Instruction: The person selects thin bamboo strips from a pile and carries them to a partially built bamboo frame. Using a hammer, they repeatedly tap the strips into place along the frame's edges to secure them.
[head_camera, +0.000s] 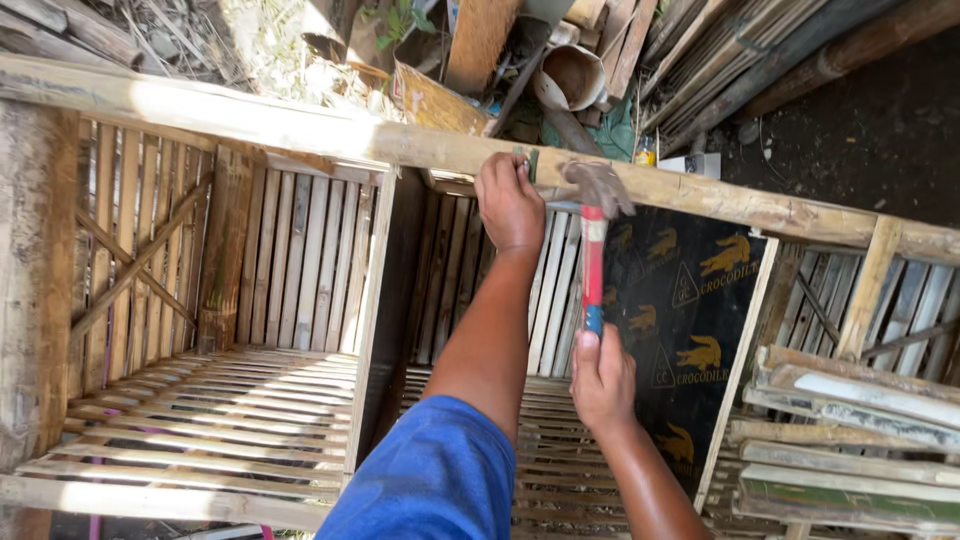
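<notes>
head view: the bamboo crate (300, 260) looks largely framed and slatted. the left hand (508, 205) pinches a small piece against the top rail (330, 135); the right hand (602, 378) grips a red-handled hammer (594, 215), its head at the rail. this fastening appears unfinished.

Plenty of open room inside the slatted bamboo crate compartments (250, 400); the long pale wooden top beam (300, 125), upright wooden divider post (372, 300) and black printed plastic sheet (680, 330) block the way.

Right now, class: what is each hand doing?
Left hand: pinched on a small nail against the wooden beam.
Right hand: closed around the hammer.
</notes>
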